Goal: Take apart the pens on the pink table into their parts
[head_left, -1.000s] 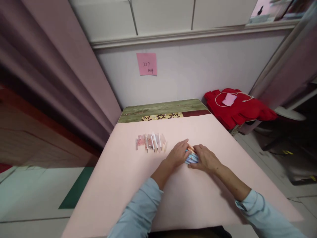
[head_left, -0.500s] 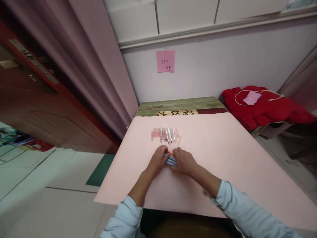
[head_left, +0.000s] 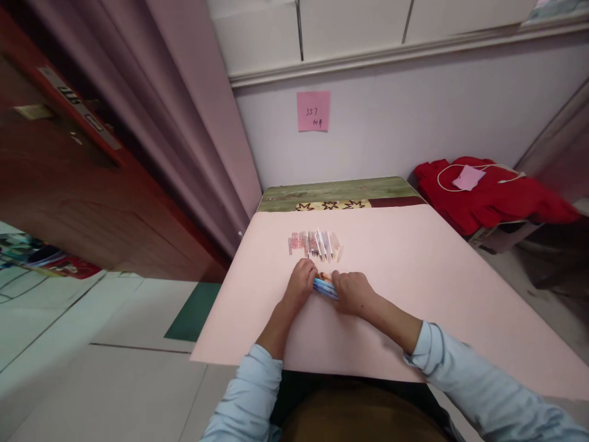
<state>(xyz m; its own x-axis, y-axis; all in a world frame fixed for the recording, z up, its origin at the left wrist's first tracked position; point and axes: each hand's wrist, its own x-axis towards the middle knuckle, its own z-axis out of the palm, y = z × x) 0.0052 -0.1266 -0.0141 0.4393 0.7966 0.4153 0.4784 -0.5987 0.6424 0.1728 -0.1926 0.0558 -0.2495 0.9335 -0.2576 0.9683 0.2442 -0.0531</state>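
Several blue pens (head_left: 326, 288) lie side by side in a bundle between my hands, low over the pink sheet. My left hand (head_left: 300, 285) has its fingers closed around their left ends. Around the right ends wraps my right hand (head_left: 353, 293). Something small and orange-brown shows along the bundle's far side, too small to make out. Just beyond my hands, white pens (head_left: 324, 245) with dark tips rest in a row. Small clear and pinkish pieces (head_left: 299, 240) lie at the left of that row, and pale slim pieces (head_left: 337, 242) at its right.
A pink sheet (head_left: 396, 245) covers most of the table, whose green patterned top (head_left: 340, 189) shows at the back. Red cloth (head_left: 488, 202) with a white cable lies at the right. A curtain (head_left: 202, 110) and a brown door (head_left: 59, 184) stand left. A pink note (head_left: 313, 111) hangs on the wall.
My hands have drawn slightly apart, leaving more of the blue bundle showing between them. The whole view has shifted a little.
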